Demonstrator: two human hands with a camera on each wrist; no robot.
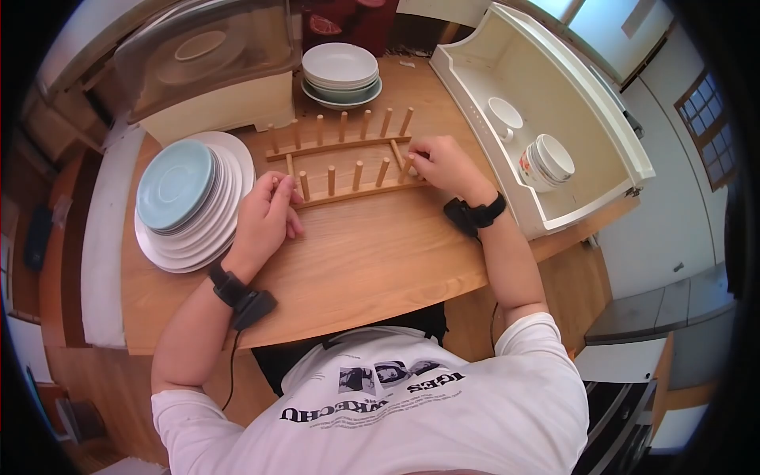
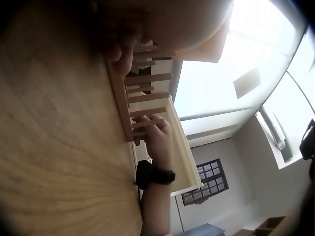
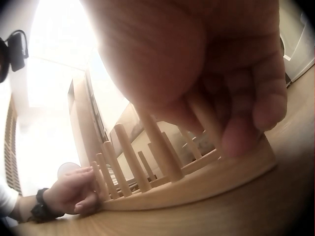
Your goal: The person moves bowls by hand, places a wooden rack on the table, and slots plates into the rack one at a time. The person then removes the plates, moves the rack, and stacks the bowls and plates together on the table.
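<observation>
A wooden plate rack with two rows of upright pegs stands in the middle of the wooden table. My left hand grips the rack's left end, fingers curled round the near corner peg. My right hand grips the right end, fingers curled among the pegs there. In the right wrist view the right hand's fingers wrap the pegs of the rack, with the left hand at the far end. The left wrist view shows the rack and the right hand beyond it.
A stack of white plates topped by a pale blue plate sits left of the rack. Stacked bowls stand behind it, beside a clear-lidded container. A white tray with cups lies right.
</observation>
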